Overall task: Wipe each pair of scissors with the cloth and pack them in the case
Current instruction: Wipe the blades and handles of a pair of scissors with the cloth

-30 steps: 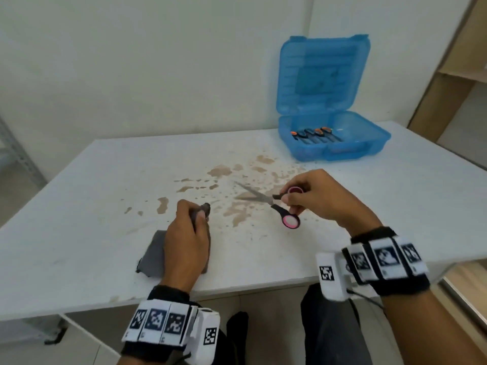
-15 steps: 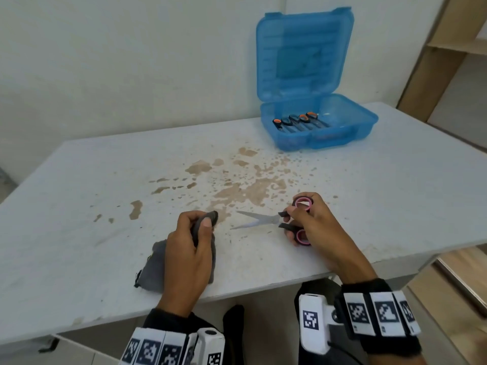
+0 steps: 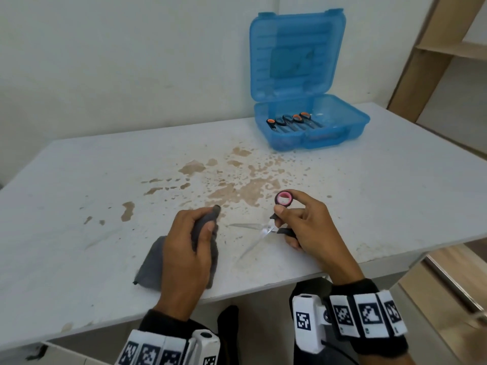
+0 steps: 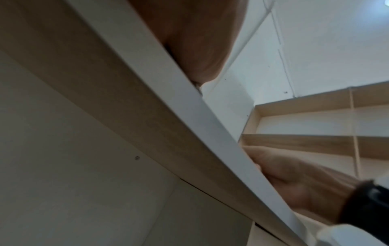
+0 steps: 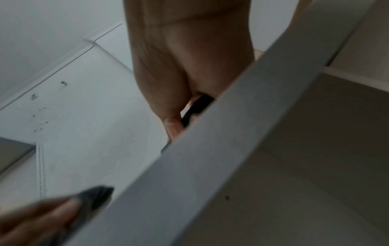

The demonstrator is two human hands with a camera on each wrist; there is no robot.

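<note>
Head looks down; wrists peer up past the table edge (image 4: 189,106).

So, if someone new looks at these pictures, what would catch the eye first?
Probably the open blue case at the far side of the white table, with several scissors lying inside. Next, the pink-handled scissors, blades spread, held by the right hand near the front edge, facing the grey cloth gripped by the left hand. Brown stains mark the tabletop between.
</note>
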